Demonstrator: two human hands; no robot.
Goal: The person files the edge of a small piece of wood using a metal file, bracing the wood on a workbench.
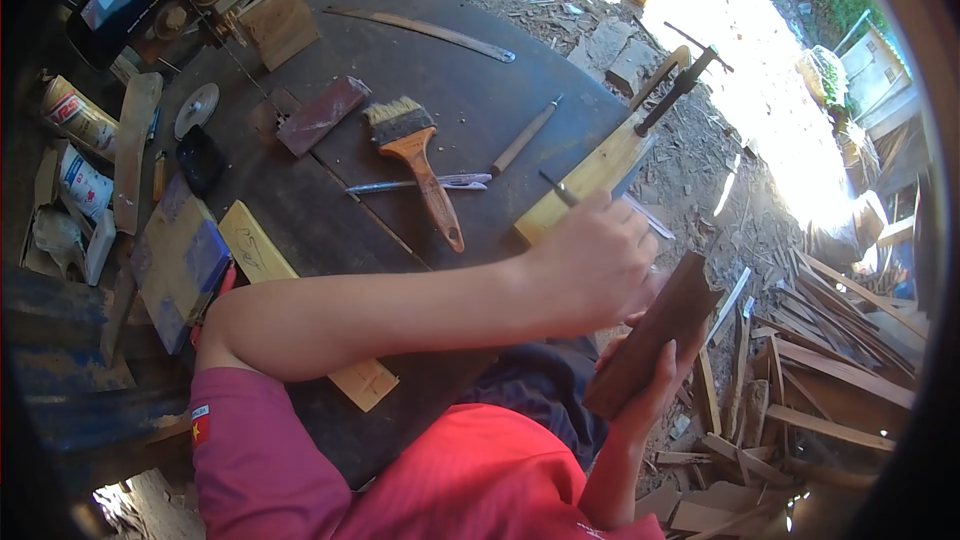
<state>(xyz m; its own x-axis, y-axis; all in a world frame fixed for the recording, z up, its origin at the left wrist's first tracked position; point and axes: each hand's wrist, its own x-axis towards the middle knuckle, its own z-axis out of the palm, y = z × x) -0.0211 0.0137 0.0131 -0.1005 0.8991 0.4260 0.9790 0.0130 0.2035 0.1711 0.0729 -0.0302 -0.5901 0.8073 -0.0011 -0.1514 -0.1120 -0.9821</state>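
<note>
My left hand [595,255] is closed round a slim tool [560,189], whose dark narrow end sticks out past the knuckles. The rest of the tool is hidden in the fist, so I cannot tell its kind. Just below and to the right, my right hand [655,390] grips a dark brown wooden block [655,335] from beneath. Its thumb lies along the right side and its fingers show at the left edge. The block is tilted, with a hollowed, notched upper end. My left fist is close beside that block, partly overlapping its left edge in this view.
On the dark table [440,60] lie a paintbrush [415,165], a reddish block [323,117], a pen-like tool [527,135] and a long thin strip [420,32]. A clamp [685,90] grips a pale board [590,185] at the edge. Scrap wood [830,370] is piled at right.
</note>
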